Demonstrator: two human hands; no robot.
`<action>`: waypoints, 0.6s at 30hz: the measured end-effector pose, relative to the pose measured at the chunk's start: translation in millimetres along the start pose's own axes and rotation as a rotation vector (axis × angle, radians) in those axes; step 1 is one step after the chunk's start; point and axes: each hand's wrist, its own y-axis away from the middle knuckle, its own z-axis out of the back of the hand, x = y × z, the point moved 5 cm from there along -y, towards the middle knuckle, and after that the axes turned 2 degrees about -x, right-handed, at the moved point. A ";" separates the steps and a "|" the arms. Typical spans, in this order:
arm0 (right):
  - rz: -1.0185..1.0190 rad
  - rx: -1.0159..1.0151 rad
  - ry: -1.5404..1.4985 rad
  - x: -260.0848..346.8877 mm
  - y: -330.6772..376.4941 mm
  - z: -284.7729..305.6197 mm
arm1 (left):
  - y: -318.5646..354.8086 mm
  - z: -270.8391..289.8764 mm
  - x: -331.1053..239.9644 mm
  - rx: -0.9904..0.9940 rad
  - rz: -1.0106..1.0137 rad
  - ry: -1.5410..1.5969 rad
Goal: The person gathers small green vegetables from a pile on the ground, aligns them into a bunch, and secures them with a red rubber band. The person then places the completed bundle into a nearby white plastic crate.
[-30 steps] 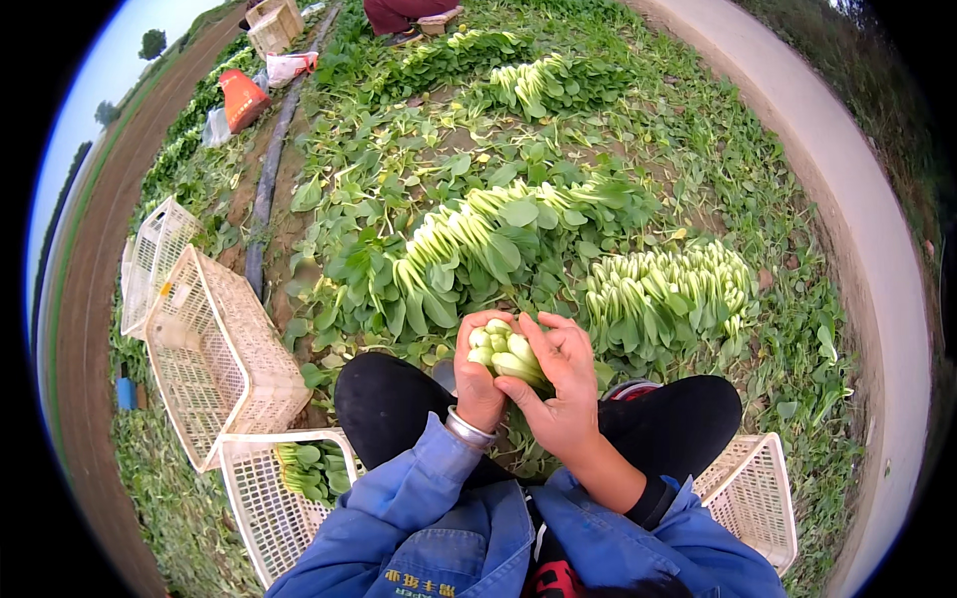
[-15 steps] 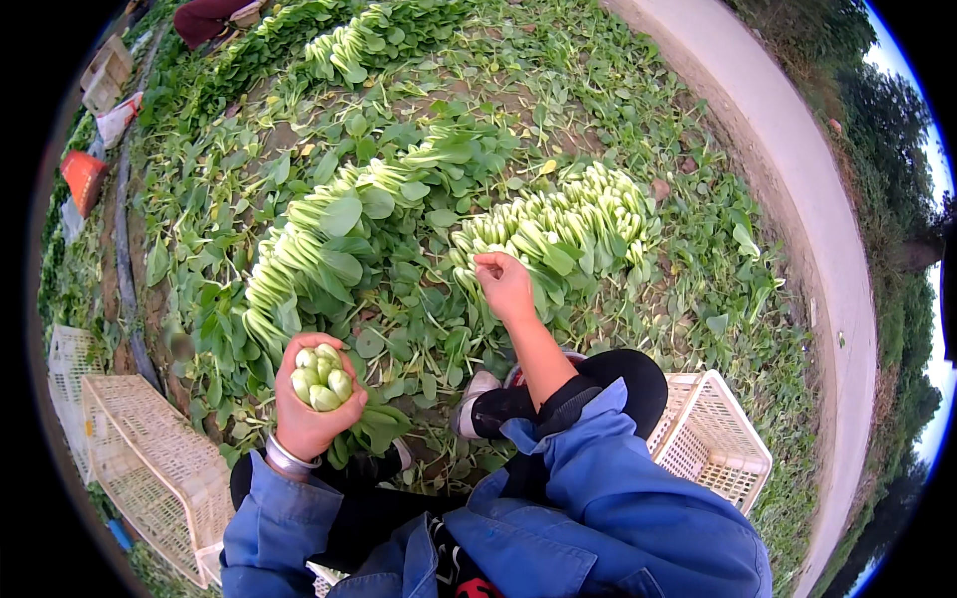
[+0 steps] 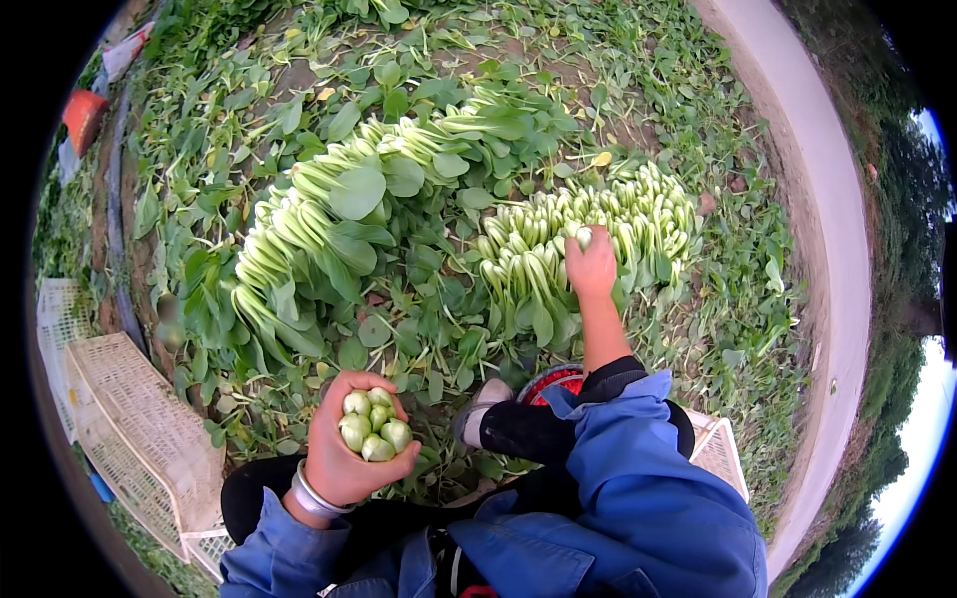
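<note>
Clutching bok choy bunch [image 3: 373, 427] (fingers [image 3: 329, 414] curled)

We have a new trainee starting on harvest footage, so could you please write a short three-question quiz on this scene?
1. True or false: the left hand holds a bunch of pale green bok choy heads, cut ends up.
2. What does the right hand touch?
A. the white plastic lattice crate
B. the right-hand row of cut green bok choy on the ground
C. the blue jacket sleeve
3. Fill in: the crate lies on the person's ____ side.

Key:
1. true
2. B; its fingers close on one pale stem at the row's top
3. left
</note>
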 end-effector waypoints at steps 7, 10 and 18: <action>0.023 0.381 0.339 37.1 18.0 -30.6 | -4.3 -9.2 -1.1 0.046 0.005 0.021; 0.008 0.329 0.350 10.1 20.3 -53.9 | -4.8 -7.5 8.2 0.060 -0.033 -0.070; 0.047 0.400 -0.276 38.6 54.1 4.7 | 1.3 -2.6 9.9 0.004 -0.149 -0.064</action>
